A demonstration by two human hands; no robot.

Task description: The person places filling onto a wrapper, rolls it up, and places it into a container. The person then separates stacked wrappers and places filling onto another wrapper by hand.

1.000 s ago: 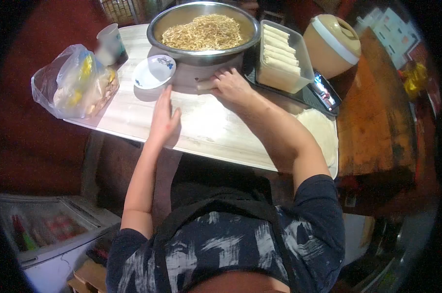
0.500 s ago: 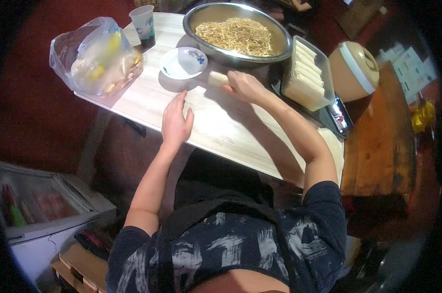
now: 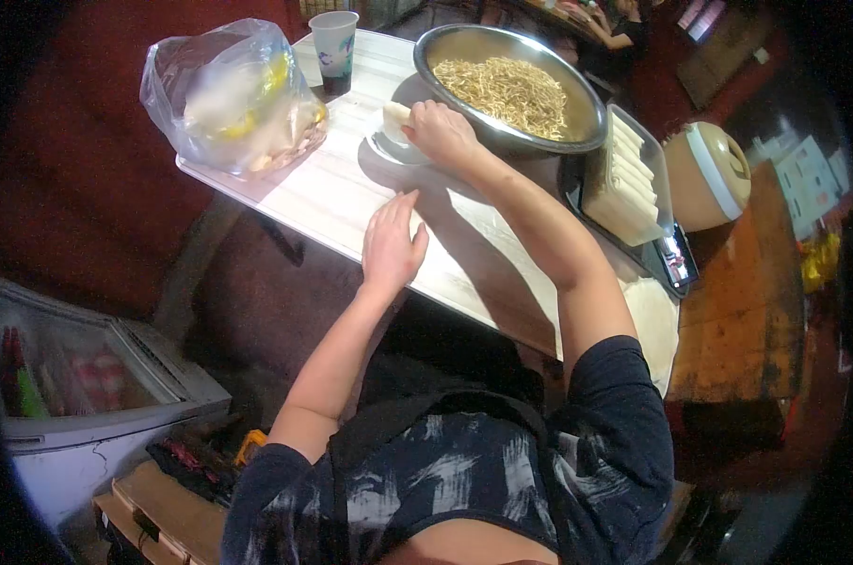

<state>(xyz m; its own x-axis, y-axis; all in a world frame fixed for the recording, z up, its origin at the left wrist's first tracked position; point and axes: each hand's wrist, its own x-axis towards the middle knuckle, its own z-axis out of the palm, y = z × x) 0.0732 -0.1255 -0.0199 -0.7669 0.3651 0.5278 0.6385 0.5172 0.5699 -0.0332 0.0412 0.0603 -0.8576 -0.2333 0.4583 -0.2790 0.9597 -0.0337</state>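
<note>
Right hand (image 3: 438, 134) over white bowl (image 3: 395, 141), fingers holding 1 pale roll (image 3: 395, 122), left hand (image 3: 392, 247) empty, fingers slightly spread

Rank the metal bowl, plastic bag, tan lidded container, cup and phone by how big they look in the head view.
1. Metal bowl and plastic bag: too alike to rank
2. Tan lidded container
3. Cup
4. Phone

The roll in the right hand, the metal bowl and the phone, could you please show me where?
Roll (image 3: 397, 115): head view, exposed part.
Metal bowl (image 3: 585, 109): head view, inner wall.
Phone (image 3: 676, 257): head view, screen.
</note>
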